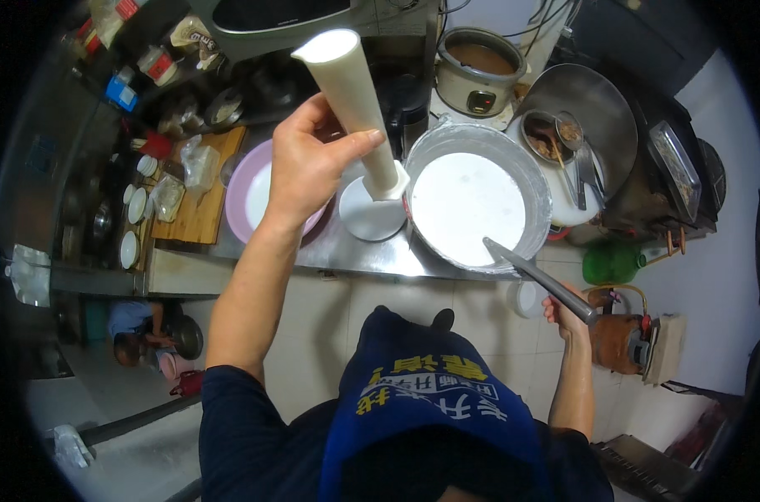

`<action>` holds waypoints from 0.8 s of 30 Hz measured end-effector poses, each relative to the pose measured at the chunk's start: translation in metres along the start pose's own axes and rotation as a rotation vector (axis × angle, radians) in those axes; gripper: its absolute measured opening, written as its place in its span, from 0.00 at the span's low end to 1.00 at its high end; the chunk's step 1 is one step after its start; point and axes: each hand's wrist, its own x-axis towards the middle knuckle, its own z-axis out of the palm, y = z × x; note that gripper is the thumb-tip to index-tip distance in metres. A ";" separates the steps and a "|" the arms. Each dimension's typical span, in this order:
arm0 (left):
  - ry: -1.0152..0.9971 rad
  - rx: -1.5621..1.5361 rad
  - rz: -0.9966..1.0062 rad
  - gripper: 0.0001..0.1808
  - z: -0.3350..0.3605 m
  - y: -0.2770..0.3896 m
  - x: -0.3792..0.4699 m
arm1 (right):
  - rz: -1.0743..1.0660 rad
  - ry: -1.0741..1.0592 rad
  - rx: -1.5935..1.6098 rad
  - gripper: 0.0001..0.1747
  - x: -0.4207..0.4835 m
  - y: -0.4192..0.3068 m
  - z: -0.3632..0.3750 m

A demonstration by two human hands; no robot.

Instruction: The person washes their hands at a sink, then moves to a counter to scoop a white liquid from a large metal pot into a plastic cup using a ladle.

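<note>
My left hand (311,157) grips a tall, whitish plastic measuring cylinder (358,113) with a spout and a hexagonal foot. White fills its mouth. The foot is over a round, light grey disc (372,210), beside a large metal pot (540,207) of white liquid (468,207). A metal ladle or spoon handle (543,276) slants out of the liquid, over the pot's near rim. My right hand (567,317) is below that handle's outer end, fingers curled, close to a small whitish cup (528,299); whether it holds the cup cannot be told.
A pink basin (239,194) with white liquid and a wooden board (226,157) with bags are left on the steel counter. A cooker pot (477,88) of brown liquid stands behind; a large wok (612,119) is right. Another person (132,326) crouches at lower left.
</note>
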 end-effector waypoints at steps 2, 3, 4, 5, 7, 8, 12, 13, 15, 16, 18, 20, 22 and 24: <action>0.039 0.050 -0.034 0.28 -0.006 -0.005 -0.002 | 0.027 0.010 -0.051 0.13 0.007 0.016 -0.010; 0.044 0.035 -0.038 0.28 -0.011 -0.011 -0.003 | 0.035 0.013 -0.066 0.13 0.010 0.022 -0.012; 0.048 0.019 -0.042 0.28 -0.016 -0.022 -0.005 | 0.043 0.018 -0.081 0.13 0.012 0.028 -0.014; 0.050 0.002 -0.046 0.29 -0.020 -0.034 -0.006 | 0.050 0.024 -0.095 0.12 0.014 0.033 -0.016; 0.066 0.015 -0.056 0.29 -0.026 -0.057 -0.013 | 0.105 0.061 -0.136 0.07 0.003 0.027 -0.004; 0.073 0.020 -0.062 0.29 -0.029 -0.070 -0.016 | 0.133 0.082 -0.157 0.04 -0.002 0.025 0.001; 0.109 0.009 -0.180 0.29 -0.025 -0.129 -0.030 | 0.156 0.120 -0.193 0.06 -0.009 0.050 -0.005; 0.114 0.016 -0.207 0.29 -0.023 -0.144 -0.033 | 0.167 0.107 -0.219 0.10 -0.009 0.059 -0.008; 0.117 0.025 -0.262 0.29 -0.016 -0.174 -0.038 | 0.192 0.102 -0.244 0.11 -0.014 0.075 -0.009; 0.127 -0.015 -0.278 0.29 -0.014 -0.187 -0.042 | 0.203 0.105 -0.242 0.09 -0.017 0.081 -0.006; 0.130 -0.023 -0.277 0.28 -0.010 -0.209 -0.048 | 0.220 0.106 -0.253 0.09 -0.024 0.092 -0.003; 0.125 -0.023 -0.258 0.26 -0.006 -0.227 -0.052 | 0.235 0.100 -0.278 0.10 -0.031 0.103 -0.002; 0.102 -0.001 -0.296 0.26 -0.002 -0.232 -0.054 | 0.278 0.123 -0.313 0.11 -0.037 0.109 0.000; 0.084 0.010 -0.322 0.26 0.001 -0.237 -0.055 | 0.317 0.149 -0.329 0.12 -0.043 0.118 -0.002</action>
